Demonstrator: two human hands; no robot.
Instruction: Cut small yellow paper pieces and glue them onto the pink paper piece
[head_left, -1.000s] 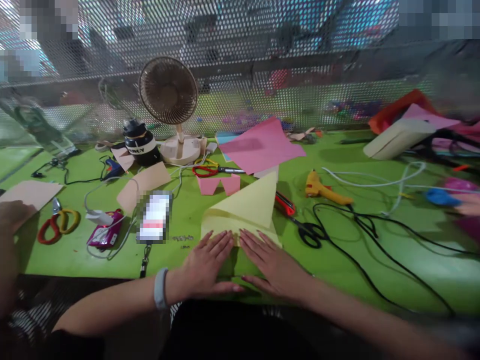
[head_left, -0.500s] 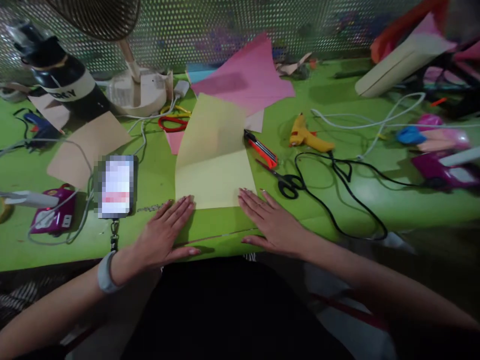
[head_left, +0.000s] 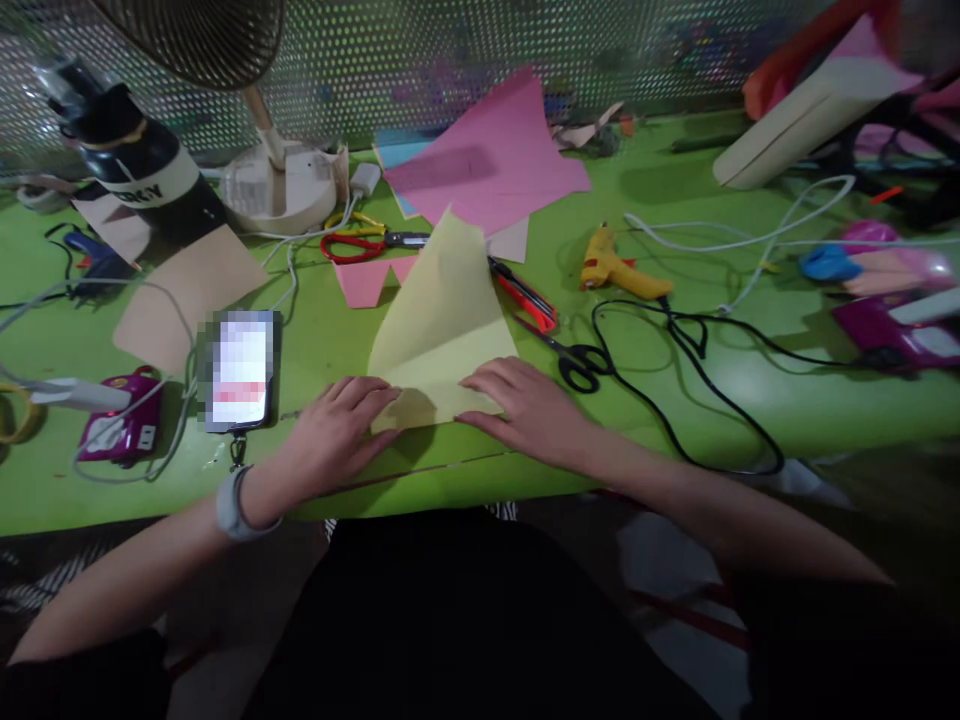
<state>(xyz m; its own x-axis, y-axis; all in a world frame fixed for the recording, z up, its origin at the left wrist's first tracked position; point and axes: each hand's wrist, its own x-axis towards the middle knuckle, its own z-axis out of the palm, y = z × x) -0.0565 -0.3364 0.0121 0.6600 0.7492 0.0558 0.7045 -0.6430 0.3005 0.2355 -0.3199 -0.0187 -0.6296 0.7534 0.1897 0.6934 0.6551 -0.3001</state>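
Note:
A sheet of pale yellow paper point(head_left: 450, 350) lies in front of me on the green table, its far end curling up into a point. My left hand point(head_left: 337, 425) grips the near left corner, fingers on top and the thumb at the near edge. At the near right corner, my right hand point(head_left: 529, 410) holds the sheet the same way. Just right of the paper lie a red box cutter point(head_left: 529, 295) and black-handled scissors point(head_left: 577, 365). Behind its left side are red-handled scissors point(head_left: 352, 245) and a notched pink paper scrap point(head_left: 364, 283).
A phone point(head_left: 241, 370) and a purple device point(head_left: 124, 420) lie left. Pink paper point(head_left: 495, 150) lies behind, beside a fan point(head_left: 277, 190) and a black bottle point(head_left: 150, 170). A yellow glue gun point(head_left: 619, 268) with a black cord point(head_left: 652, 405) is on the right.
Both hands have gone from lying flat at the near corners to curling around the near edge. The yellow paper's far end has curled more, uncovering the red scissors' blades and more pink scrap.

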